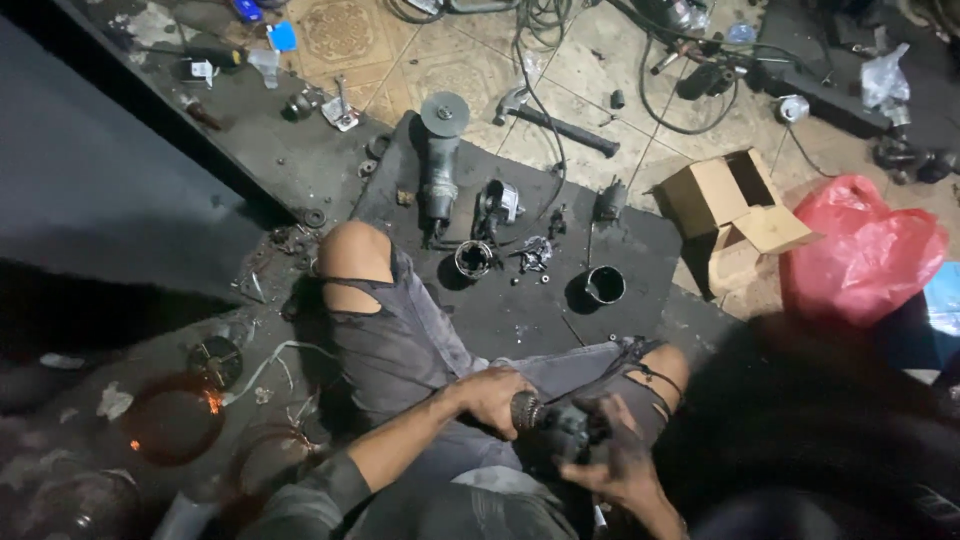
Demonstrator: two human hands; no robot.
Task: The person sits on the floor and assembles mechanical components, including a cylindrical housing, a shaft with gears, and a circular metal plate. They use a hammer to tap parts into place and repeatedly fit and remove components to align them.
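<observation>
Person sits on floor, knees up, torn grey jeans. Left hand (497,397) closed around a ribbed cylindrical motor part (527,411), gripping its left end. Right hand (622,462) greasy, fingers curled around the dark housing piece (572,430) joined to that part; grip looks firm but fingertips are partly hidden. Both hands meet over the lap, at 6 o'clock of the frame, between the two knees. At 12 o'clock from the hands, a black mat (520,300) on the floor carries loose parts: a small metal ring (473,258), a black cup-shaped casing (604,285) at 1 o'clock, a cluster of small screws and bits (535,254) between them. Farther at 12 o'clock, an angle grinder body (439,160) with its disc pointing away, lying on the mat. Beyond that a hammer (552,120) on the patterned tiles. At 2 o'clock an open cardboard box (735,210), beside it a red plastic bag (860,250). Cables tangled at the far top edge. At 9 o'clock, dark grimy floor with wire scraps, details too dim.
</observation>
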